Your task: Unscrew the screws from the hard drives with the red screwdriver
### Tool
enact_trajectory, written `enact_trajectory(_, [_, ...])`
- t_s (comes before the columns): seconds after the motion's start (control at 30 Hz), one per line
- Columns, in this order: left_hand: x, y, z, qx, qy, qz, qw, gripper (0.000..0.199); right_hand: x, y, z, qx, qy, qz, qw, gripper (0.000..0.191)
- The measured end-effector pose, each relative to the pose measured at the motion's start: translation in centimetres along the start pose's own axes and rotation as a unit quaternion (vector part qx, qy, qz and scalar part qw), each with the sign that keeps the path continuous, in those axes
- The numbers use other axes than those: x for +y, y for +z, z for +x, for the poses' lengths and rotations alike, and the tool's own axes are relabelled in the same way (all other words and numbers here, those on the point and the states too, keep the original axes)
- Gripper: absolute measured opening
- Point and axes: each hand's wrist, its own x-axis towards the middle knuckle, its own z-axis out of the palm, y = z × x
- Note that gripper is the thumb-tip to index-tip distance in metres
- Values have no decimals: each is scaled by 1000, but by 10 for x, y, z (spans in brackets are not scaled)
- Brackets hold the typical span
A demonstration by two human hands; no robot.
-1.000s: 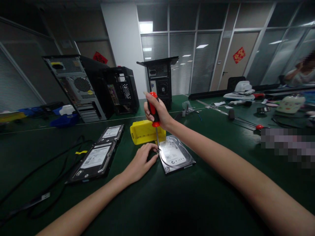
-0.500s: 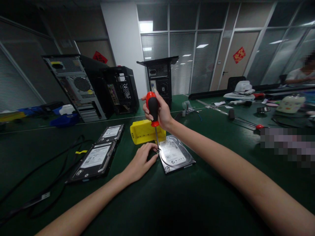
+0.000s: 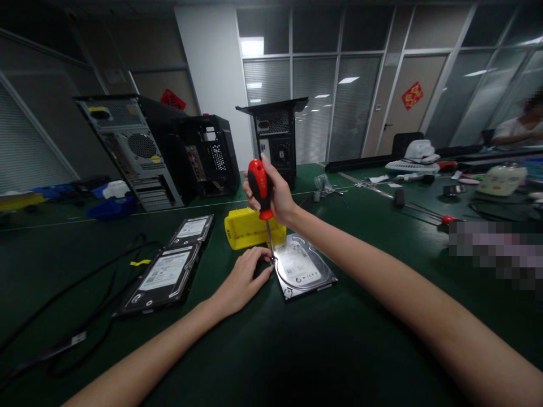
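Observation:
A screwdriver (image 3: 260, 183) with a red and black handle is held in my right hand (image 3: 275, 189), fingers closed round the handle. Its metal shaft points down, slightly tilted, and its tip meets the left edge of a silver hard drive (image 3: 302, 265) lying label up on the table. At that same edge is my left hand (image 3: 246, 274), thumb and fingertips closed in on the drive around the tip. Any screw there is too small to make out. Just behind the drive, a yellow plastic bin (image 3: 244, 229) rests on its side.
Two more hard drives (image 3: 163, 274) lie to the left, beside black cables (image 3: 102, 282). Computer cases (image 3: 156, 152) stand at the back. Tools, a hot-glue-like white device (image 3: 416, 158) and a clear bag (image 3: 323, 183) are to the right. A person (image 3: 520, 127) sits far right.
The screwdriver handle has turned in my right hand, showing more red, and leans slightly further left. My left hand and the hard drive stay in place.

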Motion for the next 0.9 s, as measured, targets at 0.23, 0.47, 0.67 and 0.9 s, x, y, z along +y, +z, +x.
enact_trajectory(0.23, [2, -1, 0, 5, 1, 2, 1000, 21, -4, 0, -2, -11, 13, 1, 1000, 46])
enact_trajectory(0.47, [1, 0, 1, 5, -2, 1, 1000, 21, 0, 1, -2, 29, -27, -60, 997, 32])
enact_trajectory(0.67, [3, -1, 1, 1, -5, 1, 1000, 22, 0, -2, 1, 64, -24, -65, 996, 37])
enact_trajectory(0.9, [3, -1, 0, 1, -4, -5, 1000, 21, 1, 0, -1, 58, -34, -65, 996, 32])
